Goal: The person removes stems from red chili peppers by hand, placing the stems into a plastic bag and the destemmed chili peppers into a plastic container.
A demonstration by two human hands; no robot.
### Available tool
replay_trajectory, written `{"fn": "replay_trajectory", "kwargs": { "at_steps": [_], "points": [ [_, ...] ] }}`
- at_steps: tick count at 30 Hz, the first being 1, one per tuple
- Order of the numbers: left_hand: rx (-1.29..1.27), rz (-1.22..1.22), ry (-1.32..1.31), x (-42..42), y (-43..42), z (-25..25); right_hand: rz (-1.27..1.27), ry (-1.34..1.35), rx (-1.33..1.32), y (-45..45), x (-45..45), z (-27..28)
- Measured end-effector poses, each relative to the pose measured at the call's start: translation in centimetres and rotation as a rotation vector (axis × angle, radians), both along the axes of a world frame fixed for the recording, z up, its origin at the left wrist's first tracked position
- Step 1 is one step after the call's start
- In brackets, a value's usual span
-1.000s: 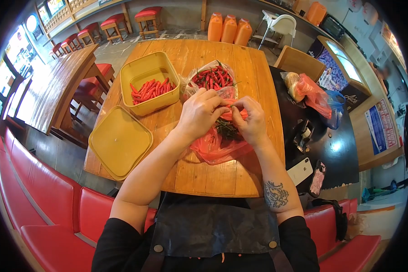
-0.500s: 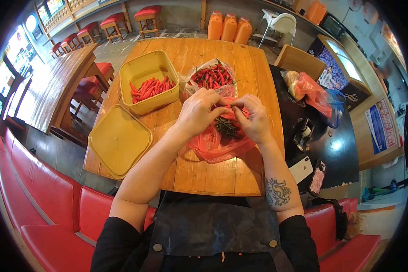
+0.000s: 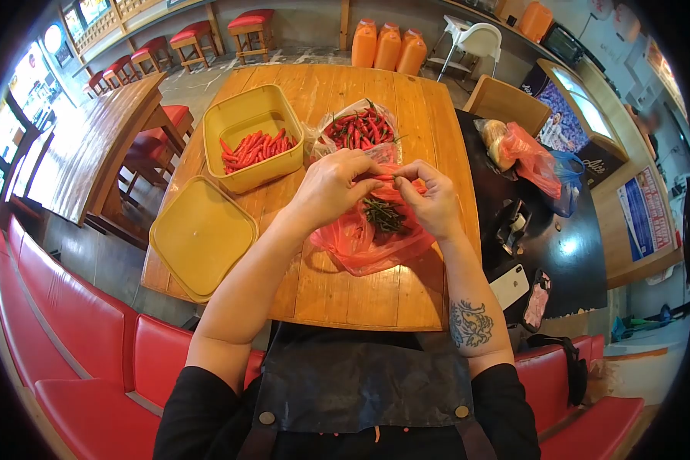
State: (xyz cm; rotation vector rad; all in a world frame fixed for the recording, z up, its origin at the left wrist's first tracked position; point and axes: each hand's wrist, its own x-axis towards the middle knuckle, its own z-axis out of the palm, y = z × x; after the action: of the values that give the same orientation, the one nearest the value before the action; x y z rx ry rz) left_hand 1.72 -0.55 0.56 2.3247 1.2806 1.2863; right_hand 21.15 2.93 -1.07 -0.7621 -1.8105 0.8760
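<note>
Yellow box (image 3: pixel 267 173), red bag (image 3: pixel 356 249) on the desk (image 3: pixel 337 303).
Left hand (image 3: pixel 334 184) and right hand (image 3: pixel 432 198) pinch a red chili (image 3: pixel 386 177) between them, near green stems (image 3: pixel 386 216).

Setting: dining area of a casual restaurant or similar eatery. Evidence: plank-topped wooden table (image 3: pixel 345 307) in front; second wooden table (image 3: pixel 92 146) on the left, red-topped stools (image 3: pixel 251 23) along a counter at the far wall. Red padded bench seating (image 3: pixel 92 322) on the near side. White high chair (image 3: pixel 475 40) beyond the table, near three orange jugs (image 3: pixel 389 47). Right side: counter-like unit (image 3: pixel 590 130) bearing a printed poster (image 3: pixel 642 215) and an illuminated panel (image 3: pixel 584 100). Bright windows (image 3: pixel 34 84) at far left.
</note>
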Motion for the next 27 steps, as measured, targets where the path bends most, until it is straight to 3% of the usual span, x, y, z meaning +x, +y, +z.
{"fn": "replay_trajectory", "kwargs": {
  "at_steps": [12, 22, 25, 27],
  "points": [
    [-0.016, -0.011, -0.068, 0.6, 0.0, -0.5, -0.078, -0.159, 0.362, 0.3, -0.4, -0.1],
    [-0.098, -0.231, -0.127, -0.5, 0.4, -0.3, 0.077, -0.206, 0.344, 0.6, 0.4, 0.4],
    [-0.2, -0.281, -0.152, -0.8, 0.4, -0.1, 0.113, -0.2, 0.304, 0.4, 0.5, 0.3],
    [-0.468, -0.289, -0.29, -1.0, 0.4, 0.0, 0.204, -0.111, 0.077, 0.2, 0.4, 0.4]
  ]
}}
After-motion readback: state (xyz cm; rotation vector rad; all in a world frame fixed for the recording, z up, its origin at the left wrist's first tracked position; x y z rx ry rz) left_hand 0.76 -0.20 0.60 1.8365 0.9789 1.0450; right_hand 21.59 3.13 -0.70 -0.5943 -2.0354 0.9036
